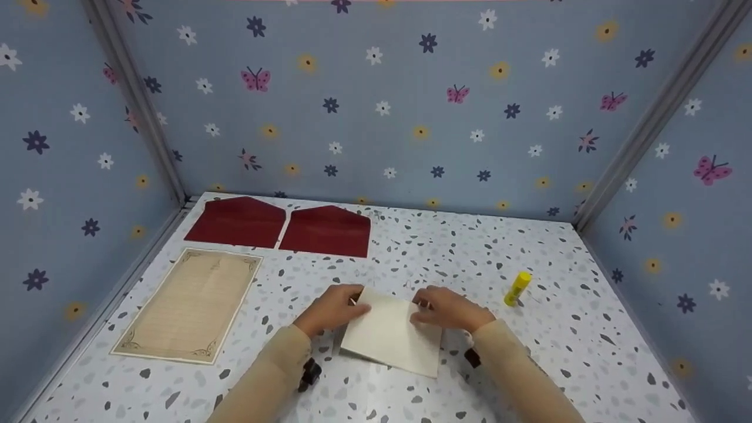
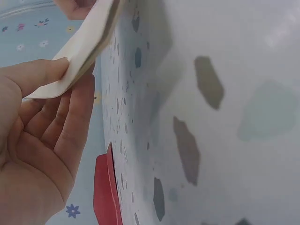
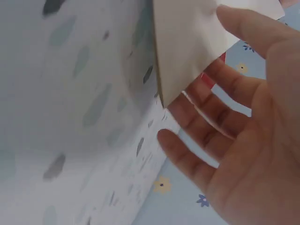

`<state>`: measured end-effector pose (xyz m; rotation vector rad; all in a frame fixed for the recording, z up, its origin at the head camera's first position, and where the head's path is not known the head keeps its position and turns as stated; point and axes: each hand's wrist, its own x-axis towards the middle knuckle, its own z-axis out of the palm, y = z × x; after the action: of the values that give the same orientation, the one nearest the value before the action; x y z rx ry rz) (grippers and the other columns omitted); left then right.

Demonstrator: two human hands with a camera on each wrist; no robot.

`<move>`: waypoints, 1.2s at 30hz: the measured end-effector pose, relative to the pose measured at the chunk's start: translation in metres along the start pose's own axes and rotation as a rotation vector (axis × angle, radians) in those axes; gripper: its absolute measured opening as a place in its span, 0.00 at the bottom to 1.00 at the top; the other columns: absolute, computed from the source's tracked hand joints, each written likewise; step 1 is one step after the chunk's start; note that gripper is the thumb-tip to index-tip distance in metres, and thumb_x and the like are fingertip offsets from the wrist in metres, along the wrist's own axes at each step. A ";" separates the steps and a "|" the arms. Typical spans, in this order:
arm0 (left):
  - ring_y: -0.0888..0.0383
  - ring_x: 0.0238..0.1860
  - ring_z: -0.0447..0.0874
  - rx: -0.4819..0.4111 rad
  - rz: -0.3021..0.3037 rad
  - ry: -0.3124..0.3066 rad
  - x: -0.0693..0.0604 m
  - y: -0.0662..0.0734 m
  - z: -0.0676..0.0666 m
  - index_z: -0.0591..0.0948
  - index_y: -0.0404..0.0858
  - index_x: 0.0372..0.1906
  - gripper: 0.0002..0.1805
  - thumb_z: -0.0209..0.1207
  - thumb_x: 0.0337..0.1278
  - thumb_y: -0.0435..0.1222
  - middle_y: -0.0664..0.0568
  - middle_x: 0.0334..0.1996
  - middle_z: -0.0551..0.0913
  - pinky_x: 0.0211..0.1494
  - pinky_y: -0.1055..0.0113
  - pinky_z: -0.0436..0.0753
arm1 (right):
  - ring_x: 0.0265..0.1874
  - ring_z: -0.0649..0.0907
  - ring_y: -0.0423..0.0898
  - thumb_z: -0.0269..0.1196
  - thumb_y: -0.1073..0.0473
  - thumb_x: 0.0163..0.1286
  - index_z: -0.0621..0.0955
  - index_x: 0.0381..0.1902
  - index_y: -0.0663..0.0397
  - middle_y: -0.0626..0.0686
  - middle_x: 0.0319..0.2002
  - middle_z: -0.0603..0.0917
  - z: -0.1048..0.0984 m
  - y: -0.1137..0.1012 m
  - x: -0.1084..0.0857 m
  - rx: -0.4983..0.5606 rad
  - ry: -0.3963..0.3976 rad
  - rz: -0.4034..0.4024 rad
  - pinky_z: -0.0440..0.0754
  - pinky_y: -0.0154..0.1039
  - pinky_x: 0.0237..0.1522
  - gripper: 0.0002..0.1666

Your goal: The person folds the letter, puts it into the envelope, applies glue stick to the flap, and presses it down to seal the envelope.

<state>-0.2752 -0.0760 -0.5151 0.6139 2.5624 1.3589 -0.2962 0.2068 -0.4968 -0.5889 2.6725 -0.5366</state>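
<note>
A folded cream paper (image 1: 390, 335) is held just above the speckled table by both hands. The left hand (image 1: 335, 307) pinches its left edge; in the left wrist view the thumb lies on top of the paper (image 2: 86, 42) and the fingers of the hand (image 2: 47, 126) are underneath. At the far right corner the right hand (image 1: 449, 308) grips it, and in the right wrist view the thumb of this hand (image 3: 253, 126) is on the face of the paper (image 3: 187, 42), with fingers behind it.
Two dark red envelopes (image 1: 241, 223) (image 1: 326, 232) lie at the back left. A bordered beige sheet (image 1: 191, 305) is on the left of the table. To the right stands a yellow glue stick (image 1: 517, 288). Patterned walls (image 1: 376, 88) enclose the back and sides.
</note>
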 end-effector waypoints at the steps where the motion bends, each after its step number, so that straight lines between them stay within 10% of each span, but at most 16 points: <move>1: 0.58 0.34 0.80 -0.015 0.005 -0.003 0.000 0.001 -0.001 0.82 0.39 0.39 0.06 0.62 0.67 0.38 0.53 0.36 0.83 0.36 0.62 0.82 | 0.39 0.80 0.43 0.68 0.44 0.67 0.81 0.54 0.46 0.44 0.41 0.81 0.000 0.000 0.001 0.031 0.001 -0.028 0.80 0.45 0.46 0.22; 17: 0.58 0.34 0.80 -0.060 0.014 -0.015 0.003 0.001 -0.005 0.85 0.43 0.47 0.09 0.62 0.68 0.41 0.55 0.36 0.84 0.37 0.63 0.83 | 0.29 0.78 0.42 0.62 0.45 0.74 0.83 0.43 0.47 0.44 0.32 0.82 0.001 0.006 0.004 0.277 0.023 -0.167 0.77 0.40 0.35 0.13; 24: 0.57 0.39 0.82 -0.094 -0.046 0.084 0.002 -0.001 -0.008 0.85 0.45 0.50 0.12 0.64 0.66 0.43 0.54 0.39 0.85 0.40 0.61 0.83 | 0.30 0.80 0.45 0.62 0.44 0.73 0.82 0.43 0.47 0.47 0.34 0.83 0.002 0.014 0.003 0.425 0.127 -0.116 0.79 0.41 0.34 0.14; 31: 0.50 0.54 0.82 -0.358 -0.220 0.273 0.004 -0.002 -0.010 0.73 0.45 0.67 0.32 0.70 0.59 0.45 0.48 0.55 0.81 0.52 0.54 0.82 | 0.31 0.80 0.46 0.63 0.43 0.72 0.79 0.47 0.51 0.50 0.34 0.83 0.003 0.021 0.004 0.564 0.246 -0.030 0.79 0.40 0.34 0.18; 36: 0.47 0.54 0.82 -0.463 -0.252 0.185 0.005 -0.004 -0.008 0.69 0.39 0.72 0.38 0.69 0.60 0.46 0.43 0.59 0.79 0.55 0.54 0.82 | 0.35 0.83 0.47 0.64 0.46 0.72 0.75 0.49 0.53 0.53 0.37 0.84 0.001 0.023 0.003 0.714 0.261 0.030 0.80 0.40 0.38 0.19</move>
<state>-0.2833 -0.0817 -0.5138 0.0865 2.2246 1.8907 -0.3060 0.2240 -0.5081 -0.2751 2.4441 -1.5463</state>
